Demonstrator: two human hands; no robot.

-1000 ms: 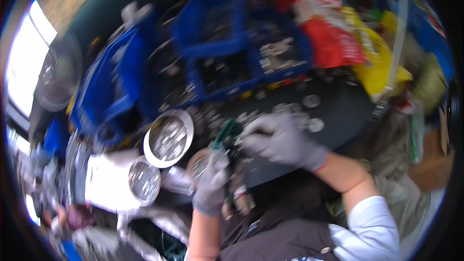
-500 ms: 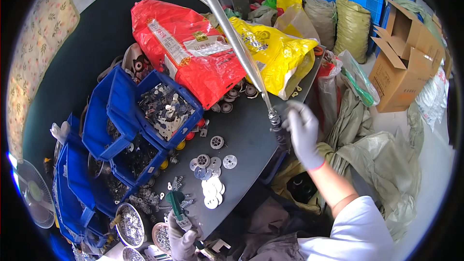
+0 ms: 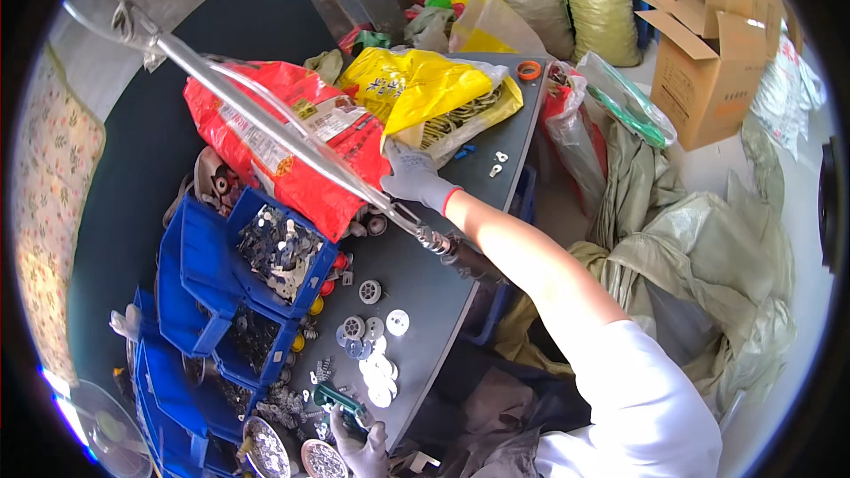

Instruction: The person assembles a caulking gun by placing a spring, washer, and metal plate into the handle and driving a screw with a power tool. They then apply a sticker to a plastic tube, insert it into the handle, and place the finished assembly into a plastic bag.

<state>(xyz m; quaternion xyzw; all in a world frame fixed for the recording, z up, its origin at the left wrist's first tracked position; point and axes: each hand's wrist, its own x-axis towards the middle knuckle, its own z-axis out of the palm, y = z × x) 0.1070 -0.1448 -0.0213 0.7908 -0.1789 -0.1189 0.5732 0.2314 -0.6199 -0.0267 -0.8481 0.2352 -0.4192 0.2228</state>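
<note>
- While the gloved right hand [image 3: 414, 179] stretches far out across the grey worktable [image 3: 425, 283], it presses against the yellow plastic sack [image 3: 416, 88], fingers bent round its near edge; how tightly they close I cannot tell.
- That sack looks soft and crinkly, likely slippery film, and it bulges with pale metal parts spilling at its mouth, so I judge it heavy and floppy. Gathering a fold near the mouth, or hooking the near edge, seems the surest hold.
- It lies at the far end of the worktable, just beside the red sack [image 3: 283, 150], touching the fingertips of the right hand.
- A long clear tube [image 3: 266, 119] slants over the red sack and passes just beside the wrist, ending at a metal fitting [image 3: 434, 239] near the table's edge.
- Down at the near end of the worktable, the gloved left hand [image 3: 359, 447] sits by a green hand tool [image 3: 336, 398], fingers loosely spread, gripping nothing I can make out.
- Between the two hands, round metal discs [image 3: 376, 345] lie scattered, with blue parts bins [image 3: 239, 283] to the left of them.
</note>
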